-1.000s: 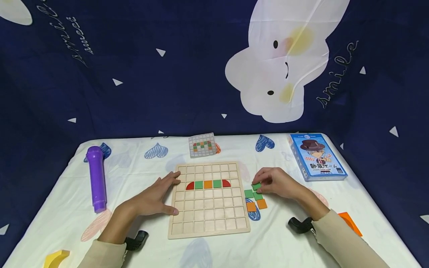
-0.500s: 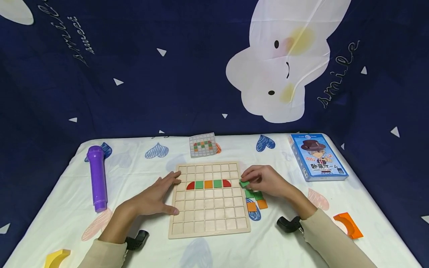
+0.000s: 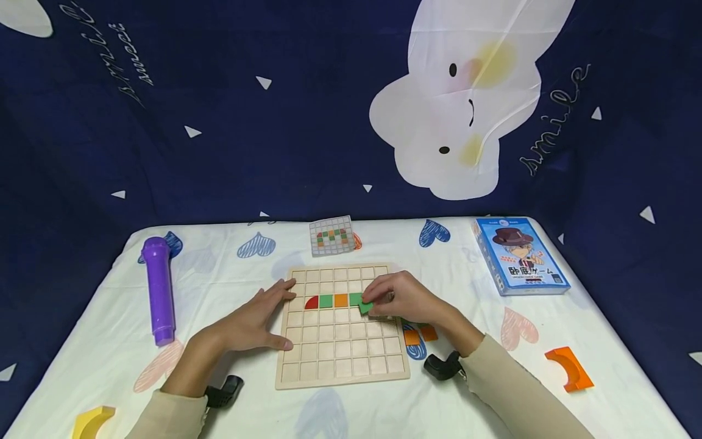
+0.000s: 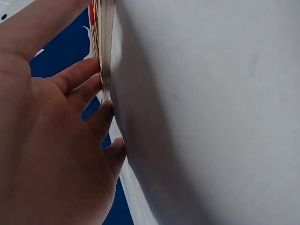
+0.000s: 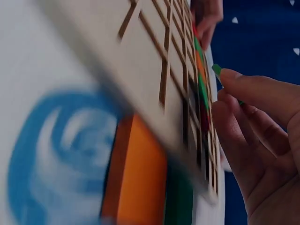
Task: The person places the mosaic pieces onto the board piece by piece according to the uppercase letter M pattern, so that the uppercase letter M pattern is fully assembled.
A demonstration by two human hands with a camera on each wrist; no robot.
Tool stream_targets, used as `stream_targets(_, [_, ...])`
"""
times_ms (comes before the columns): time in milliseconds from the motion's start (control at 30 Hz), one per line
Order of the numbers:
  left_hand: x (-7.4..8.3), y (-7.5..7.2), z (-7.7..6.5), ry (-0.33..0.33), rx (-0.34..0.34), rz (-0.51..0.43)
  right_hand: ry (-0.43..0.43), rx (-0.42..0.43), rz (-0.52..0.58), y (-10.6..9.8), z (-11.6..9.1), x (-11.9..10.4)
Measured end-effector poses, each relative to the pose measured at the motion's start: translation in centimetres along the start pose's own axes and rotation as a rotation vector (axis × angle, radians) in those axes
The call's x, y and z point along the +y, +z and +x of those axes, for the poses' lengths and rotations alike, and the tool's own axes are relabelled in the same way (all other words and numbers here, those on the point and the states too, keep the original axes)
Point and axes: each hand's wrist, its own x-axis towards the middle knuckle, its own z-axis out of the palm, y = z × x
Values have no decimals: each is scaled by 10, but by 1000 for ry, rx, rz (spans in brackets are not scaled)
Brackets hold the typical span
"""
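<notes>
The green tile (image 3: 365, 308), pinched in the right hand (image 3: 404, 297), is over the grid board (image 3: 342, 350). The left hand (image 3: 248, 324), fingers spread, touches the board's left edge. Orange tiles (image 3: 412, 338) lie right of the board; a pattern card (image 3: 332, 246) lies beyond it.

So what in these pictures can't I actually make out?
Head view: part of the held green tile, covered by the right hand.
Head view: loose green tiles by the wooden board, mostly behind that hand.
Head view: the small card, its finer details too small.
Head view: the yellow piece, cut off by the bottom edge.
Left wrist view: the board's grid, seen nearly edge-on.
</notes>
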Motion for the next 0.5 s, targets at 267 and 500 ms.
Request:
stream_targets(267, [0,0,1,2,-4,-10,-58,-40,-25,23,22,-19])
stream_targets(500, [1,-2,0,-7,-16,-7,-82,-41,-38,40,35,-32])
